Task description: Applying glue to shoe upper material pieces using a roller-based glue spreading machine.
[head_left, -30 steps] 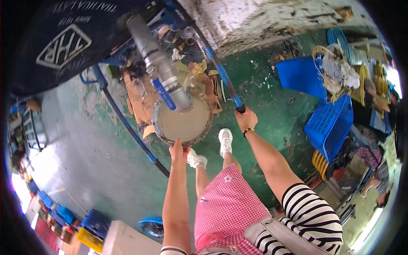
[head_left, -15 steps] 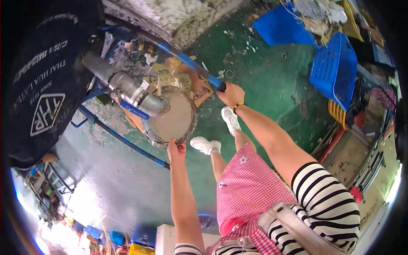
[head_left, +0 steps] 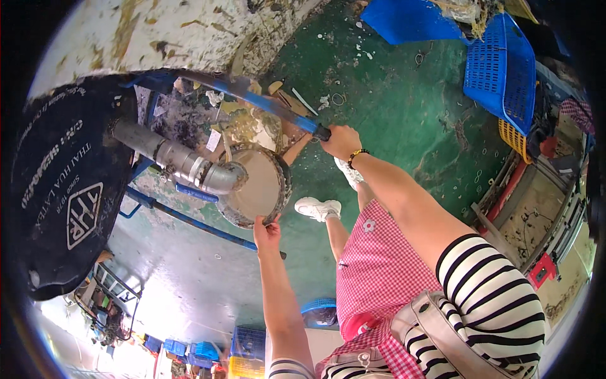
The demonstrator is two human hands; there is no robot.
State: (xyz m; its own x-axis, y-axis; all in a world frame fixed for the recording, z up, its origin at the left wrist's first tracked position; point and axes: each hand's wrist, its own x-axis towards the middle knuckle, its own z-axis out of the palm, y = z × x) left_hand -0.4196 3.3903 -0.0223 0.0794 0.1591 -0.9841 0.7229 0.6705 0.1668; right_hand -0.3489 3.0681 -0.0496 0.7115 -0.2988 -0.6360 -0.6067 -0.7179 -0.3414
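My right hand (head_left: 343, 142) is closed around the black-tipped end of a blue metal bar (head_left: 271, 103). This bar belongs to the frame beside a large dark drum (head_left: 66, 183). My left hand (head_left: 267, 234) pinches the near rim of a round bucket (head_left: 288, 183) with pale, milky liquid (head_left: 262, 183) in it. From the drum comes a metal pipe (head_left: 180, 158), whose elbow bends down over the bucket. Below the pipe lies a blue valve lever (head_left: 197, 193). A second blue bar (head_left: 208, 230) runs past the bucket's near side.
Cardboard scraps (head_left: 295, 148) and litter lie on the green floor (head_left: 404, 120) by the bucket. Blue baskets (head_left: 502, 76) and a yellow basket (head_left: 514, 140) stand at the right. A stained wall block (head_left: 189, 38) rises behind the bar. My white shoes (head_left: 317, 208) are near the bucket.
The whole view has shifted, with the drum lower and more of the stained wall showing. Both hands keep their holds on the bar and the bucket rim.
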